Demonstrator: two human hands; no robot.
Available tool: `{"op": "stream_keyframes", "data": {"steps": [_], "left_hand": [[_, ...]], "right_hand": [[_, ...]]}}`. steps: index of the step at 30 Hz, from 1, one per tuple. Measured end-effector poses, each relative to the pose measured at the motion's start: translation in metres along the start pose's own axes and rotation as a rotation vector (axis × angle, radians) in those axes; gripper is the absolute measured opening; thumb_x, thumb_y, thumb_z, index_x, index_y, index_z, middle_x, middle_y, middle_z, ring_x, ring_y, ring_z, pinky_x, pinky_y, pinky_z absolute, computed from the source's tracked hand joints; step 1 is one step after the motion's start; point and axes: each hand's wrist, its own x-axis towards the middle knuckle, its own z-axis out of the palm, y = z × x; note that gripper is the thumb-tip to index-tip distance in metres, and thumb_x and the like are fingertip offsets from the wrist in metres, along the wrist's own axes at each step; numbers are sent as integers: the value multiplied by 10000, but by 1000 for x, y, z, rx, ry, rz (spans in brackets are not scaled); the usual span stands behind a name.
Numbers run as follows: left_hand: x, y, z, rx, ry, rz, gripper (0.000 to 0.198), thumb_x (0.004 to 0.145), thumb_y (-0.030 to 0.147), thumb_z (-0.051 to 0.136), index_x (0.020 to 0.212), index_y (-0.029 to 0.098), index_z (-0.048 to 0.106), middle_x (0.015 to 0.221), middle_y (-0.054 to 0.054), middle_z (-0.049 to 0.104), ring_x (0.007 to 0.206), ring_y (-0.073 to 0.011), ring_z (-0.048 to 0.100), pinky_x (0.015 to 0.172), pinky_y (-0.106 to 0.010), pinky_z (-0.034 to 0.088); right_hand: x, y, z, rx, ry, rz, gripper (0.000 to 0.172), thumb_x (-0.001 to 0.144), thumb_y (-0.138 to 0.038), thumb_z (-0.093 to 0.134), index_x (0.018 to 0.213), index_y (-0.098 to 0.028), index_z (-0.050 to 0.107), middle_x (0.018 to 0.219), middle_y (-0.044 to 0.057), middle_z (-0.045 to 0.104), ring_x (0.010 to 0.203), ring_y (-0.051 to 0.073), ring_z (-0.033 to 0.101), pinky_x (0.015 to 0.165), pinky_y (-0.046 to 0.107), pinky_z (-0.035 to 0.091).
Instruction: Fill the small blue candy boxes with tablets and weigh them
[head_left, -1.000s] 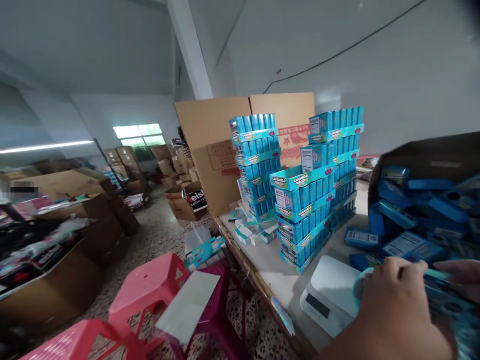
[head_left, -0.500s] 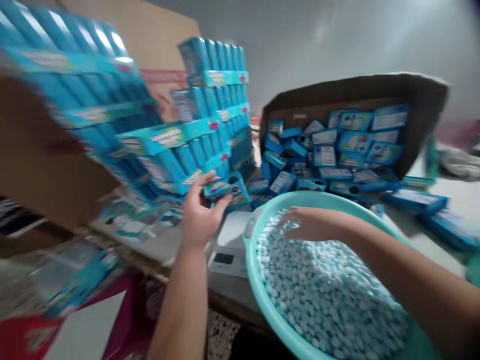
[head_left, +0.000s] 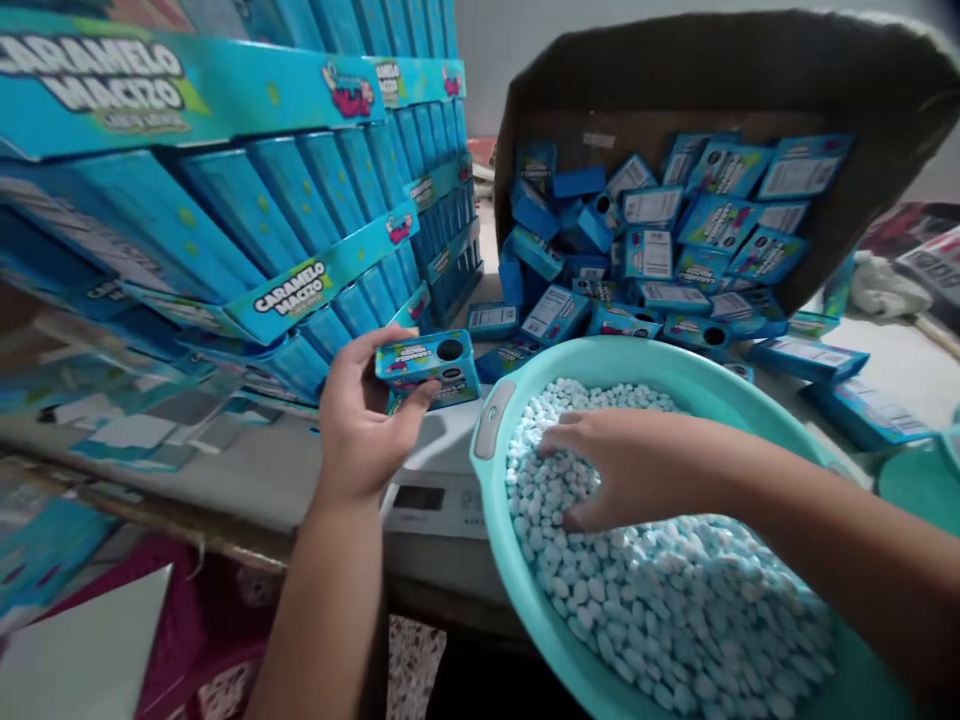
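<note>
My left hand (head_left: 360, 415) grips a small blue candy box (head_left: 431, 368), fingers behind it and thumb on its near side, over a white scale (head_left: 442, 490). To the right is a turquoise basin (head_left: 501, 530) with a grey handle, holding many pale blue and white candies (head_left: 645, 600). My right hand (head_left: 600, 465) reaches into the basin's left part, fingers spread and fingertips in the candies. Whether candies lie under its palm is hidden.
Stacked display trays of blue boxes (head_left: 292, 290) rise at the left. Behind the basin a cardboard carton (head_left: 585, 80) on its side holds several loose blue boxes (head_left: 649, 255). More boxes (head_left: 862, 410) lie right of it. A magenta crate (head_left: 165, 620) stands below the table edge.
The view has moved closer to the stacks and the carton. My right hand's fingers have spread wider over the candies. The box is still in my left hand, now seen more level.
</note>
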Motion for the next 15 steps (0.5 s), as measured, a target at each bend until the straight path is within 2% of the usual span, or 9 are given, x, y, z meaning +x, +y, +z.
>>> {"op": "stream_keyframes", "data": {"steps": [5, 9, 12, 15], "left_hand": [[2, -1, -3, -13, -1, 40, 669, 816, 380, 758, 1377, 225, 428, 1293, -128, 638, 1240, -282, 611, 977, -452, 571], [1, -4, -4, -9, -52, 68, 728, 824, 377, 751, 1433, 232, 378, 1323, -134, 619, 1306, -306, 559, 997, -474, 555], [-1, -5, -8, -3, -195, -49, 776, 823, 340, 750, 1477, 248, 342, 1341, -129, 616, 1248, -308, 602, 1001, -493, 555], [-1, -5, -16, -46, -381, -238, 726, 817, 301, 752, 1459, 253, 416, 1319, -124, 645, 1180, -302, 651, 971, -465, 580]], "right_hand": [[4, -6, 10, -86, 52, 21, 449, 714, -398, 579, 1124, -222, 625, 993, 118, 693, 740, 276, 639, 505, 324, 370], [8, -9, 12, -110, 45, 13, 350, 725, -326, 547, 1046, -208, 617, 930, 107, 677, 726, 274, 623, 514, 326, 363], [10, -5, 10, -116, 35, 39, 322, 753, -297, 534, 1053, -224, 626, 953, 88, 685, 775, 277, 628, 549, 324, 368], [10, 2, 8, -84, 44, 46, 296, 743, -245, 537, 1020, -247, 641, 955, 61, 696, 781, 251, 625, 576, 314, 363]]}}
